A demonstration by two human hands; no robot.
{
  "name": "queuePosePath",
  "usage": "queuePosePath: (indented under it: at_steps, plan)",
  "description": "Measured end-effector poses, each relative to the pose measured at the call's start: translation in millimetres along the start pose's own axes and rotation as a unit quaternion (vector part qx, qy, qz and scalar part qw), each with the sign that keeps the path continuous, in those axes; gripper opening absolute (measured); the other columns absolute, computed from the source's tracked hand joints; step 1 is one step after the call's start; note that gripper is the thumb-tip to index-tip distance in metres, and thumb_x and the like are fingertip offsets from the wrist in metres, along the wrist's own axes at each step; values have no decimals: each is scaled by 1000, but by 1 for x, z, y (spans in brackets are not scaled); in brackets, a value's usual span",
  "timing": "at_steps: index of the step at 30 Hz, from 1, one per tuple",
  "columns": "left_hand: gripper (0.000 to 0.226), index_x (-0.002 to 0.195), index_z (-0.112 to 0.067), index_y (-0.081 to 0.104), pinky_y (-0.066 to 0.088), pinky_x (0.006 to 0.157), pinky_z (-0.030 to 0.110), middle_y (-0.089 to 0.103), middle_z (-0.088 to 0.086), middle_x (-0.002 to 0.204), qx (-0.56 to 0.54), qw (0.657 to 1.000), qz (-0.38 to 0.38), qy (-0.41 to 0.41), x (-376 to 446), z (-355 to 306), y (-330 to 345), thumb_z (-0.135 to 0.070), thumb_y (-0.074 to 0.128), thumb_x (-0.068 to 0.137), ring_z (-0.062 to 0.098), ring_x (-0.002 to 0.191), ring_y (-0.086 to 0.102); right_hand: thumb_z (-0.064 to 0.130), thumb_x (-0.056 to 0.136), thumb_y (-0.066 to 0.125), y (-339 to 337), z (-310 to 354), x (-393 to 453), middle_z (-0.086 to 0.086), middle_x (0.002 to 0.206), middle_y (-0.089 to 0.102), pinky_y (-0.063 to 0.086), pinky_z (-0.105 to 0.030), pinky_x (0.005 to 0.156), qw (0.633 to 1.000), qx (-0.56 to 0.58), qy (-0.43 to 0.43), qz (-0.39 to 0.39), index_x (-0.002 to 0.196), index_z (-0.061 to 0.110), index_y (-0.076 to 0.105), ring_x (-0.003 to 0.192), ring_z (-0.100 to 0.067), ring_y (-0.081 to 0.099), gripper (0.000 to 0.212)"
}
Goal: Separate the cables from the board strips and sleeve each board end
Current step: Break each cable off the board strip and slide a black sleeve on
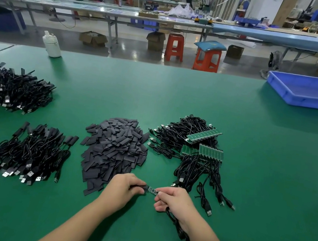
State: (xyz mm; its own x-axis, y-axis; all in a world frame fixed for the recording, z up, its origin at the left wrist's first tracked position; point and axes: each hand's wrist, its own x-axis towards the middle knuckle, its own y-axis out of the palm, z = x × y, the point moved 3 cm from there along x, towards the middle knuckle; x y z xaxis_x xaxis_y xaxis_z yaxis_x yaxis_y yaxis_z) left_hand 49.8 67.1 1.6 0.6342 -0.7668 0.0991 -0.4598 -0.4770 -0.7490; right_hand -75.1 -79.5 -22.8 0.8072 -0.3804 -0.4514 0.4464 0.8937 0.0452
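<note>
I see a green desk (pixel 179 94) with bare room along its near edge, where my left hand (pixel 124 188) pinches a black sleeve (pixel 139 186) against the small dark board end (pixel 151 189) gripped by my right hand (pixel 174 201), its cable (pixel 176 226) trailing under that wrist. Beyond lie the sleeve pile (pixel 114 150), finished cables (pixel 26 155) left, board strips (pixel 202 146) right. Farther back the desk is open; a blue tray (pixel 314 92) sits at the far right edge.
</note>
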Motion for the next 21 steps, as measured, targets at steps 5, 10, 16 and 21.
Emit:
queuePosePath:
  at_steps: [5,10,16,21]
  plan:
    - [23,105,-24,77,38,77,1,66,-21,89,-13,1000,16,-7,-1,-1,-1,-24,78,82,-11,83,58,0,97,55,1,0,0,-11,79,71,58,-26,65,1000,-6,0,0,100,9,69,67,-18,70,17]
    - [24,106,-26,76,40,78,5,65,-22,89,6,1000,23,-6,2,-2,-1,-26,77,82,-9,82,58,-1,97,54,1,2,-1,-11,79,70,59,-26,65,1000,-15,0,6,100,9,69,65,-17,70,18]
    - [26,114,-23,73,48,86,23,69,-7,102,80,990,94,67,7,-8,-1,-27,70,88,9,92,63,-2,97,55,0,1,-2,-12,81,71,59,-28,67,1000,-16,-2,8,101,7,69,65,-18,69,17]
    - [27,116,-22,72,48,89,27,69,-2,104,94,986,103,87,8,-19,5,-26,67,90,14,95,63,-2,97,55,2,3,-3,-12,81,71,59,-29,66,1000,-14,-3,20,103,7,66,63,-18,68,14]
